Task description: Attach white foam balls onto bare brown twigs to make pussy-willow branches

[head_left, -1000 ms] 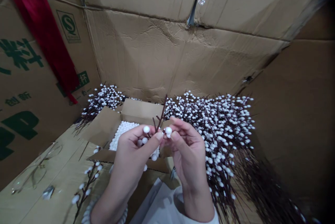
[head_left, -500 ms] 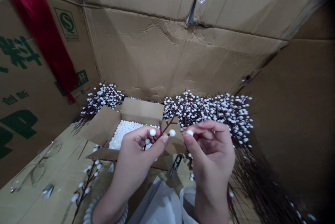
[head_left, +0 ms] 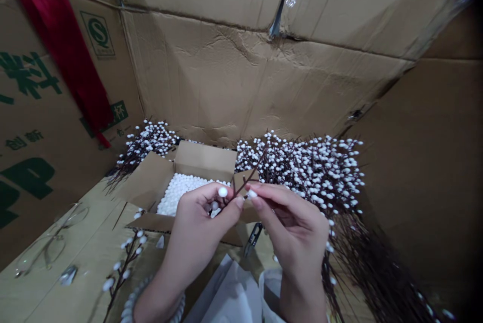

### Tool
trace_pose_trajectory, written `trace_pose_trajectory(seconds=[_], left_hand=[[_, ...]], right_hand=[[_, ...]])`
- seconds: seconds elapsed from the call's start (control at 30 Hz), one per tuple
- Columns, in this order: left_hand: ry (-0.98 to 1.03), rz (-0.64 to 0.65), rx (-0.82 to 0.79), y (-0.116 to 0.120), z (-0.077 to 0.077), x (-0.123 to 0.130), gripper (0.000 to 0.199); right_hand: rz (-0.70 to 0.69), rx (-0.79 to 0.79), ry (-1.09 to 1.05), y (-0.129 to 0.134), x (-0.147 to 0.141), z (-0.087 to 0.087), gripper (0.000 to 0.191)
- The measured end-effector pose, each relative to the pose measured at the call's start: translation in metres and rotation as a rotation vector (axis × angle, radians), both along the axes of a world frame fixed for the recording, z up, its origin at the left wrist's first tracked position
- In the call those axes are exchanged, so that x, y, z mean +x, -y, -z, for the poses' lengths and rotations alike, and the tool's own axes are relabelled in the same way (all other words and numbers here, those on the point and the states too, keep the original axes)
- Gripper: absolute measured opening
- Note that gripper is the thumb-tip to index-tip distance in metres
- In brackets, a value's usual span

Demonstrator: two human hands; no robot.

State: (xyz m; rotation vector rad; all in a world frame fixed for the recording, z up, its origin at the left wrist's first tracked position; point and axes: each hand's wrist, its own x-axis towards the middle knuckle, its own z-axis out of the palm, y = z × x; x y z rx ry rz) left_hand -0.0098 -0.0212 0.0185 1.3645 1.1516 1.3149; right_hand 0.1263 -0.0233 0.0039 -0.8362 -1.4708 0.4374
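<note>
In the middle of the head view my left hand (head_left: pixel 202 220) is closed on a thin brown artificial berry twig (head_left: pixel 249 175), its thumb and forefinger pinching the stem. A round white berry (head_left: pixel 222 191) sits by the left forefinger, and paler ones show partly behind the fingers. My right hand (head_left: pixel 296 225) pinches a small white foam ball (head_left: pixel 252 193) between thumb and forefinger, right at a short side branch of the twig. Whether the ball sits on that branch's tip is hidden by the fingertips.
An open cardboard box (head_left: pixel 206 157) full of white balls stands behind my left hand. Bundles of berry stems (head_left: pixel 302 167) lie behind and to the right. Thread snips (head_left: pixel 252 238), a finished-looking sprig (head_left: pixel 123 272) and eyeglasses (head_left: pixel 53 242) lie on the table. Cardboard walls surround it.
My right hand has moved left to the twig, fingertips now nearly touching my left thumb. The twig has tilted slightly to the right; my left hand has barely moved.
</note>
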Motion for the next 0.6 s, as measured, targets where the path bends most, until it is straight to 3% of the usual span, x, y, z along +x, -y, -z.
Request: trace_pose_trajectory(seconds=[0.23,0.6], left_hand=[[0.033,0.011,-0.009,-0.0009,-0.0005,0.0016,0.024],[0.052,-0.005,-0.02,-0.0007,0.0011,0.0021,0.025]], right_hand=[[0.039,0.111,0.081,0.0003,-0.0008,-0.0023,0.034],[0.02,0.018,0.043,-0.0011,-0.0002,0.0013,0.024]])
